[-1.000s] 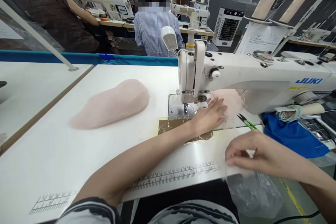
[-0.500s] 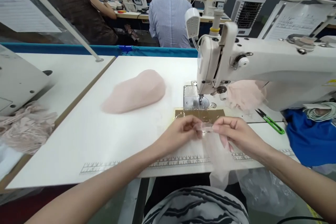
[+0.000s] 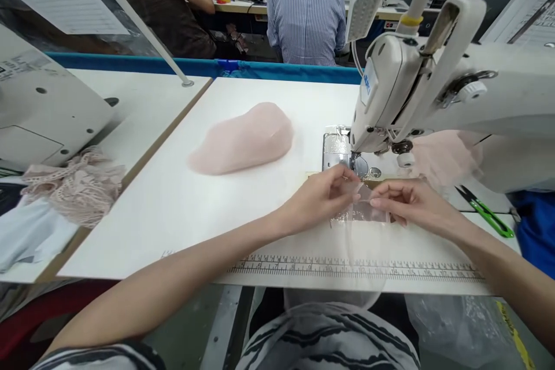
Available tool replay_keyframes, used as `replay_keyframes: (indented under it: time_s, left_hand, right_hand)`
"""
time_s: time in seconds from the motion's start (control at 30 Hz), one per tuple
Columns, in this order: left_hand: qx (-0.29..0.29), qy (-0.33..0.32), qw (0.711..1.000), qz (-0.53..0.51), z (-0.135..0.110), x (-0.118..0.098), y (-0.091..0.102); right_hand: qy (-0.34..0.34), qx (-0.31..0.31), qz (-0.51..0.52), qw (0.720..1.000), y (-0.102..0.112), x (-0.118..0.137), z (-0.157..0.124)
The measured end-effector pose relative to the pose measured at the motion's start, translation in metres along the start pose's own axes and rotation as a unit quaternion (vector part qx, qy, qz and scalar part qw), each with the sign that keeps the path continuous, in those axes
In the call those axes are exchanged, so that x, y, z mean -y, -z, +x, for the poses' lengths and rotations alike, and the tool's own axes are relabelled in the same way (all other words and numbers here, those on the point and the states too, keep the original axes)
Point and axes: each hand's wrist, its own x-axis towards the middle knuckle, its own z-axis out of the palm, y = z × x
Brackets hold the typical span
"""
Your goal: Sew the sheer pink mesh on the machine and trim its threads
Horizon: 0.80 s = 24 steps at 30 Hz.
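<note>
Just in front of the needle area of a white sewing machine point(image 3: 390, 98), my left hand point(image 3: 332, 196) pinches a thin, sheer pale pink fabric point(image 3: 366, 208). My right hand point(image 3: 403, 202) grips the same fabric a little to the right, fingertips closed on its edge. The sheer cloth hangs from between both hands over the table's front edge to my lap. Close behind my fingers are the metal needle plate point(image 3: 333, 147) and the presser foot, partly hidden by the left hand. A stack of pale pink cut pieces point(image 3: 247, 139) lies to the left.
Green-handled thread snips point(image 3: 489, 217) lie right of my right hand, near blue cloth point(image 3: 537, 228). More pink fabric point(image 3: 446, 156) sits under the machine arm. A printed ruler point(image 3: 303, 267) runs along the front edge. Pink strips point(image 3: 82, 185) are bunched at left. Two people sit beyond.
My head view has shifted, so the machine looks nearer and farther right. Both hands have brought the sheer fabric closer to the presser foot, still pinching it.
</note>
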Motion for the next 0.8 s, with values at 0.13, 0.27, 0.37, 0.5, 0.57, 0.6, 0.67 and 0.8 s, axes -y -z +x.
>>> replay_keyframes:
  time_s: [0.13, 0.27, 0.37, 0.5, 0.57, 0.6, 0.67, 0.8]
  left_hand:
    - [0.021, -0.042, 0.998, 0.044, 0.003, 0.000, -0.001]
    - [0.005, -0.004, 0.997, 0.074, 0.007, -0.003, -0.001]
    - [-0.030, 0.012, 0.992, 0.123, 0.010, -0.002, -0.001]
    - [-0.072, 0.004, 0.980, 0.186, 0.012, 0.002, -0.003]
    - [-0.095, -0.015, 0.969, 0.228, 0.010, 0.005, -0.002]
    - [-0.107, -0.030, 0.961, 0.252, 0.009, 0.007, -0.002]
    - [-0.125, -0.066, 0.946, 0.291, 0.005, 0.011, -0.003]
    - [-0.140, -0.127, 0.933, 0.308, 0.000, 0.018, -0.004]
  right_hand:
    - [-0.005, 0.071, 0.014, 0.997, 0.009, 0.010, 0.012]
    - [-0.035, 0.068, -0.013, 0.997, 0.011, 0.009, 0.024]
    - [-0.046, 0.022, -0.073, 0.996, 0.010, 0.005, 0.027]
    - [-0.034, -0.060, -0.079, 0.995, 0.005, 0.002, 0.023]
    - [-0.014, -0.072, -0.039, 0.997, 0.001, 0.000, 0.020]
    - [0.005, -0.069, -0.024, 0.997, -0.001, -0.001, 0.018]
    - [0.054, -0.057, -0.016, 0.997, -0.006, -0.003, 0.016]
    - [0.148, -0.056, -0.057, 0.986, -0.014, -0.006, 0.012]
